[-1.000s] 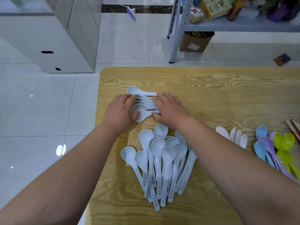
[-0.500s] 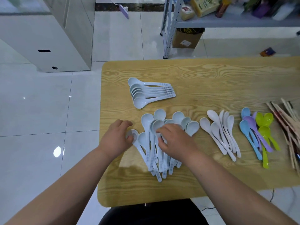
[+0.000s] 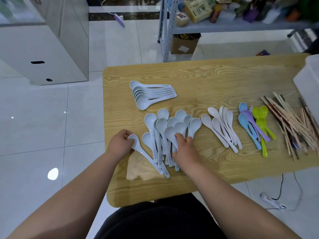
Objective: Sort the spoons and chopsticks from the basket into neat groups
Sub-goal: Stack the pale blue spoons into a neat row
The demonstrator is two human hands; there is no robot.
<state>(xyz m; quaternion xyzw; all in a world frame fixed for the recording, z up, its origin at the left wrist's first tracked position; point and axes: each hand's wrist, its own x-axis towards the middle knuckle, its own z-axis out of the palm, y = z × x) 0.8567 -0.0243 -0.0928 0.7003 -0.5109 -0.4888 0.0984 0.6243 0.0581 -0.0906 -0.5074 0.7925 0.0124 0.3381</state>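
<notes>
A loose heap of pale blue spoons (image 3: 170, 128) lies at the near middle of the wooden table (image 3: 215, 78). My left hand (image 3: 120, 144) grips the bowl of one pale blue spoon (image 3: 143, 150) at the heap's left edge. My right hand (image 3: 183, 147) rests on the heap with fingers curled round a spoon handle. A neat stack of pale blue spoons (image 3: 151, 94) lies farther back. To the right lie white spoons (image 3: 221, 126), coloured spoons (image 3: 255, 125) and wooden chopsticks (image 3: 293, 125).
A white container (image 3: 310, 83) stands at the table's right edge. Beyond the table are a metal shelf rack (image 3: 165, 31) with a cardboard box (image 3: 185, 44) under it and a white cabinet (image 3: 43, 49). A cable and power strip (image 3: 272, 203) lie on the tiled floor.
Both hands left the neat stack at the back and came down to the loose heap. My left hand has taken hold of a spoon bowl; my right hand has closed on a handle.
</notes>
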